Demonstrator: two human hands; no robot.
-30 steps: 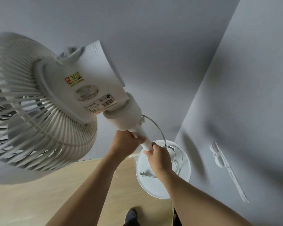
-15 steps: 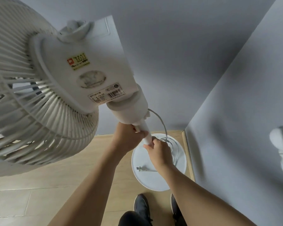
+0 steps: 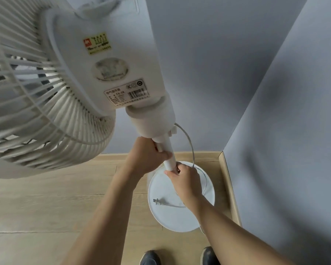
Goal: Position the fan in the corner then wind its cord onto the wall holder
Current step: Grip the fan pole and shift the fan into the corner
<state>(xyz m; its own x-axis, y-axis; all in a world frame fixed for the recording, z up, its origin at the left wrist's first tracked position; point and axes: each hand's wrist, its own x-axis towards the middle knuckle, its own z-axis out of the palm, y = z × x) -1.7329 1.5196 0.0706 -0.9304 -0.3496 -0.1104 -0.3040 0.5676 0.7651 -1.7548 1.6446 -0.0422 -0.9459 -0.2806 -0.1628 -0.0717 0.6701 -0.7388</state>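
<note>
A white standing fan (image 3: 111,73) fills the upper left, seen from behind its motor housing. My left hand (image 3: 147,155) grips the white pole (image 3: 168,153) just under the neck. My right hand (image 3: 185,180) grips the pole lower down. The round white base (image 3: 166,217) sits on the wooden floor close to the corner of two grey walls. The white cord (image 3: 189,142) loops from the neck down to the base, and its plug (image 3: 159,202) lies on the base. The wall holder is out of view.
Grey walls meet in a corner (image 3: 223,150) at the right, with a wooden skirting board (image 3: 231,188) along the bottom. My two dark shoes (image 3: 150,258) stand on the pale wooden floor (image 3: 36,207) just before the base.
The view has tilted down and the fan now looms closer. The base sits nearer the corner. The white wall holder seen on the right wall has left the view.
</note>
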